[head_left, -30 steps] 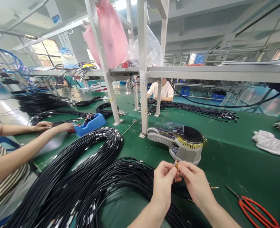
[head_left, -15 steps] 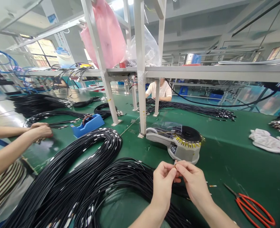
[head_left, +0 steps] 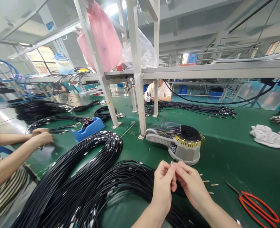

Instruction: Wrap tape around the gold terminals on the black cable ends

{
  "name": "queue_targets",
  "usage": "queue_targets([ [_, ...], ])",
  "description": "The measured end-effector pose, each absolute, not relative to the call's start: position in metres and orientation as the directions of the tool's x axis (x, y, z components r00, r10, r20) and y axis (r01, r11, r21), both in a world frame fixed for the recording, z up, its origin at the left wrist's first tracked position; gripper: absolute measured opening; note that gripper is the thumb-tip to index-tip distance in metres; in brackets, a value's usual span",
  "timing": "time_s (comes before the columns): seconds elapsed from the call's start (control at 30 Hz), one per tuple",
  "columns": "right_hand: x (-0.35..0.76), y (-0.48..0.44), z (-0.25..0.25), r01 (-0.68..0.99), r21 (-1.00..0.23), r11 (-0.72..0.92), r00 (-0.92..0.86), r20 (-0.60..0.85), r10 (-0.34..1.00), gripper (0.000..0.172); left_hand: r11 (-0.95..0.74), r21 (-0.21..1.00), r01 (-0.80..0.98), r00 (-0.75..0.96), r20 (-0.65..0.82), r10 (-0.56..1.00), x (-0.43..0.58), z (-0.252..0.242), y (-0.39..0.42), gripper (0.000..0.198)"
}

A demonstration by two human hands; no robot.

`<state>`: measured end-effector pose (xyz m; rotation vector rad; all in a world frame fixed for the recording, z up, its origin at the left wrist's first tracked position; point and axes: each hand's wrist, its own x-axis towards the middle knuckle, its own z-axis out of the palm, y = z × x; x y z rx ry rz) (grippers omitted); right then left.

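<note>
My left hand (head_left: 163, 185) and my right hand (head_left: 189, 182) meet at the fingertips, both closed in a pinch. Between them shows a tiny pale tip (head_left: 172, 163), which looks like a cable end; the fingers hide most of it. Below and left of my hands, a bundle of black cables (head_left: 123, 174) curves across the green table (head_left: 225, 158), passing partly under my wrists. Several white-and-orange tips (head_left: 214, 184) lie just right of my right hand. Directly behind my fingers stands a grey tape dispenser (head_left: 185, 153) with a black disc and yellow marks.
Red-handled scissors (head_left: 256, 202) lie at right, white gloves (head_left: 270, 136) farther back. A larger cable bundle (head_left: 83, 167) and a blue tape holder (head_left: 89, 129) are left, near a co-worker's hands (head_left: 41, 137). White shelf posts (head_left: 140, 104) rise behind; another person (head_left: 162, 91) sits across.
My hands stay pinched together, and the tip between them now looks paler and sits slightly left. More white-and-orange tips show beside my right hand. The person across now shows a gloved hand.
</note>
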<state>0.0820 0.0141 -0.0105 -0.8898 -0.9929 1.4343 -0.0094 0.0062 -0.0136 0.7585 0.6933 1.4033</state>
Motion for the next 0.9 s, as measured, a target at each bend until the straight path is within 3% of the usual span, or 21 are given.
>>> queue_targets([
  [0.07,0.086,0.017,-0.014,-0.392,-0.917,-0.072,-0.087,-0.040,0.995,0.017,0.047,0.785,-0.617,0.072,-0.003,0.997,-0.010,-0.013,0.006,0.031],
  [0.17,0.092,0.020,-0.017,-0.454,-0.884,-0.115,-0.068,-0.094,0.993,0.029,0.060,0.771,-0.634,0.070,-0.020,0.997,-0.012,-0.011,0.006,0.033],
  [0.4,0.095,0.017,-0.007,-0.342,-0.938,-0.056,-0.169,0.003,0.986,0.025,0.043,0.780,-0.625,0.072,0.002,0.997,-0.011,-0.008,0.005,0.027],
  [0.7,0.093,0.023,-0.013,-0.268,-0.963,0.040,0.003,0.041,0.999,0.025,0.056,0.773,-0.632,0.013,-0.062,0.998,-0.008,-0.011,0.007,0.018],
  [0.9,0.091,0.023,-0.022,-0.390,-0.920,-0.041,-0.038,-0.028,0.999,0.020,0.096,0.768,-0.633,0.065,-0.071,0.995,-0.008,-0.013,0.006,0.018],
])
